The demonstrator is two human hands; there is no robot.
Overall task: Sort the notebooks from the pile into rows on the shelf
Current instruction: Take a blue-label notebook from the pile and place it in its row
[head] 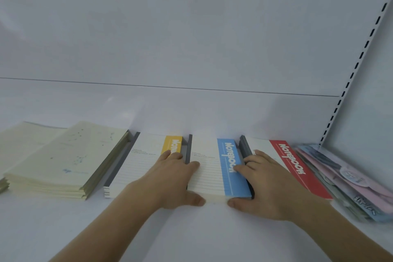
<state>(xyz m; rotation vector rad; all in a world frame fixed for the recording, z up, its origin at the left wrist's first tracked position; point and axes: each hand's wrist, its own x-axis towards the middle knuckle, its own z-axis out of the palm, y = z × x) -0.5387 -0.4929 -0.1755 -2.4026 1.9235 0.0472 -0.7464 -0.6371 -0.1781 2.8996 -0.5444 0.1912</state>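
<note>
Both hands are framing the blue notebook stack [214, 168] in the middle of the white shelf [63, 229]. The left hand [170, 183] is lying along its left edge, fingers stretched flat and spilling over onto the yellow notebook stack [140, 161], thumb pressing the near edge. The right hand [265, 187] is mirroring it, fingers straight across the blue band and the dark spine, thumb at the near corner. The hands are covering the stack's side edges, so its full thickness is hard to judge.

The red notebook stack [291, 164] is sitting just beside it on the right, partly under the right hand. Further right, a heap of pastel packets [348, 185] is running out of frame, its printing too blurred to read. On the left, the cream notebook stack [61, 161] is tilting slightly, and another cream pile [19, 140] behind it is being cut off by the edge.
</note>
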